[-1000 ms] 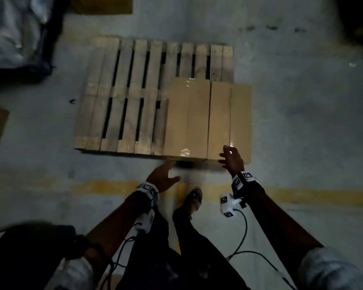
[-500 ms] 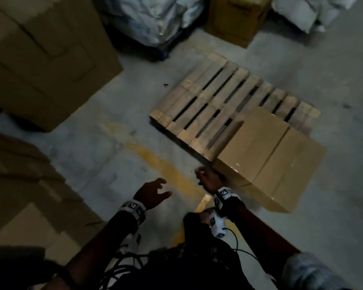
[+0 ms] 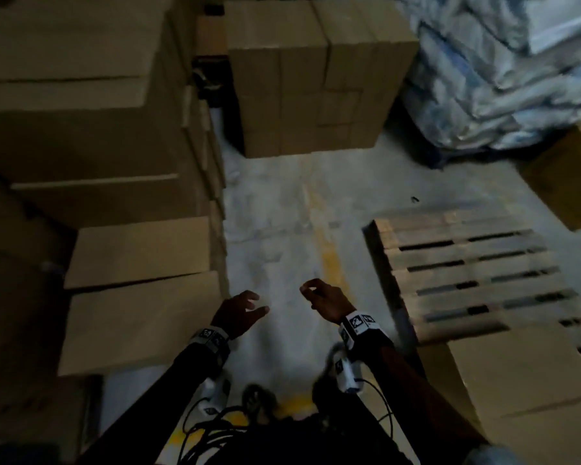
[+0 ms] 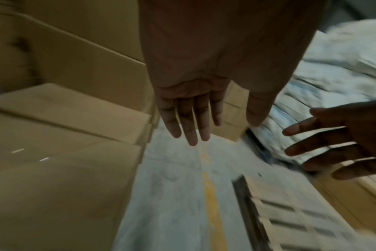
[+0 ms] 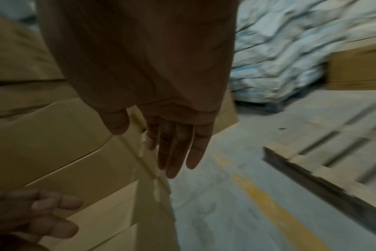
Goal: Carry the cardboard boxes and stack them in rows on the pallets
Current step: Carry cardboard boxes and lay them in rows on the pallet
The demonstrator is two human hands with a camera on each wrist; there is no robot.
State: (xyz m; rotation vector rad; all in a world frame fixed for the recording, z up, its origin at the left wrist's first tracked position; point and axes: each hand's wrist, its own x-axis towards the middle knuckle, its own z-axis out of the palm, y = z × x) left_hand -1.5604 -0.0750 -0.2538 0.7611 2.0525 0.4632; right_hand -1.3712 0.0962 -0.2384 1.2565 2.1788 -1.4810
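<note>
Both my hands are empty and hang over bare floor. My left hand (image 3: 240, 312) has its fingers straight and spread (image 4: 189, 122). My right hand (image 3: 324, 298) is relaxed, fingers nearly straight in the right wrist view (image 5: 176, 144). Stacked cardboard boxes (image 3: 138, 253) stand just left of my left hand (image 4: 60, 118). A wooden pallet (image 3: 477, 270) lies to the right of my right hand, with a cardboard box (image 3: 524, 374) resting on its near end. Another tall stack of boxes (image 3: 316, 75) stands straight ahead.
White wrapped bales (image 3: 503, 68) are piled at the far right. A flat box (image 3: 571, 176) lies beyond the pallet. A yellow floor line (image 3: 329, 250) runs down the aisle between the box stacks and the pallet. Cables hang near my legs.
I have turned left, away from the pallet. My right hand has left the box on the pallet, which now lies at my right, and the box stacks have come into view.
</note>
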